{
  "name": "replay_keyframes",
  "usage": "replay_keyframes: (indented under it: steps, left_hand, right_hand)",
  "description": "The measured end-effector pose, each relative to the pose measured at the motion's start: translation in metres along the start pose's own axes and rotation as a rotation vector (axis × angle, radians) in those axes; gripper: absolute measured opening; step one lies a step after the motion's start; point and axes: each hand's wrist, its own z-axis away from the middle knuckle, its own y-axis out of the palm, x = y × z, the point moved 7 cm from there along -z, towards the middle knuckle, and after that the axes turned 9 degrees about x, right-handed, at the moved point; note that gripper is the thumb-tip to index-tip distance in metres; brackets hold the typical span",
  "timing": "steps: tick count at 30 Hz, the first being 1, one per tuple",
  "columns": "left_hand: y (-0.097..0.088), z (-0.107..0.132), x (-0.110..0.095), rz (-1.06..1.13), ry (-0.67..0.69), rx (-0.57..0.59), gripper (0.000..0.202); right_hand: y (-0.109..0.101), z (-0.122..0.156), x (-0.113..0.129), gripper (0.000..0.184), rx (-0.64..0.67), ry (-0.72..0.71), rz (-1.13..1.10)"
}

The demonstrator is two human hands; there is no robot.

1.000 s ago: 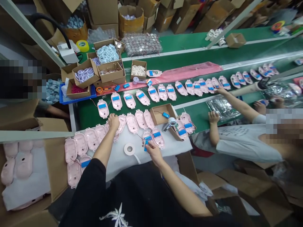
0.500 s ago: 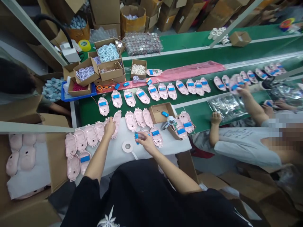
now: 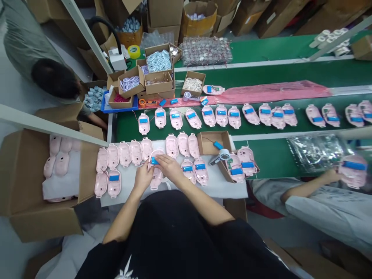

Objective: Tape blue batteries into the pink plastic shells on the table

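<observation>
My left hand (image 3: 143, 177) grips the lower left edge of a pink plastic shell (image 3: 157, 152), tilted up above the white-covered bench. My right hand (image 3: 169, 167) has its fingers closed over a blue battery pack (image 3: 154, 160) inside that shell; the fingertips hide part of the pack. Just below, another pink shell (image 3: 156, 181) lies partly covered by my hands. To the left stands a row of open pink shells without batteries (image 3: 124, 154). On the right of my hands, two shells with blue batteries (image 3: 200, 171) lie side by side.
A small cardboard box (image 3: 213, 142) holds one blue battery, with a grey-white round-headed device (image 3: 223, 155) beside it. Battery-fitted shells line the green bench (image 3: 263, 161). A co-worker's hand (image 3: 331, 176) holds a shell at right. A big carton (image 3: 29, 186) stands at left.
The left hand has brought a pink shell from the row toward me. My right hand has moved left with the blue battery, now inside the shell. The view has shifted.
</observation>
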Motion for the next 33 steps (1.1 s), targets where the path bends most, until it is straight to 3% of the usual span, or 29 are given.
replay_keyframes:
  steps: [5, 7, 10, 12, 14, 18, 21, 24, 27, 30, 33]
  left_hand:
    - [0.012, 0.003, 0.016, 0.119, -0.003, 0.072, 0.029]
    - [0.019, 0.006, 0.024, 0.174, -0.019, 0.073, 0.029]
    - [0.029, 0.018, 0.03, 0.229, -0.025, 0.064, 0.034]
    - [0.033, 0.028, 0.028, 0.267, -0.003, 0.067, 0.038]
    - [0.032, 0.038, 0.024, 0.312, 0.045, 0.064, 0.041]
    - [0.018, 0.044, 0.028, 0.361, 0.086, 0.009, 0.041]
    - [-0.003, 0.03, 0.056, 0.477, 0.008, -0.143, 0.034]
    - [-0.028, 0.002, 0.09, 0.566, -0.072, -0.322, 0.033]
    - [-0.042, -0.035, 0.114, 0.599, -0.076, -0.324, 0.039]
    - [-0.047, -0.069, 0.135, 0.668, -0.07, -0.235, 0.052]
    - [-0.049, -0.087, 0.161, 0.711, -0.1, -0.182, 0.067]
  right_hand:
    - [0.01, 0.017, -0.004, 0.036, 0.029, 0.019, -0.042]
    - [0.007, 0.028, -0.007, 0.04, -0.045, 0.067, -0.097]
    - [0.012, 0.045, -0.024, 0.051, -0.176, 0.265, -0.39]
    - [0.03, 0.051, -0.033, 0.056, -0.134, 0.375, -0.659]
    - [0.046, 0.051, -0.034, 0.056, -0.092, 0.42, -0.824]
    - [0.057, 0.029, -0.029, 0.056, -0.116, 0.42, -0.9]
    - [0.072, 0.005, -0.021, 0.062, 0.0, 0.408, -0.992]
    - [0.1, -0.005, -0.018, 0.064, 0.18, 0.441, -1.059]
    - [0.13, -0.011, -0.023, 0.052, 0.324, 0.472, -1.031]
    - [0.138, -0.048, -0.04, 0.037, 0.225, 0.49, -0.956]
    - [0.132, -0.118, -0.062, 0.025, 0.106, 0.595, -0.785]
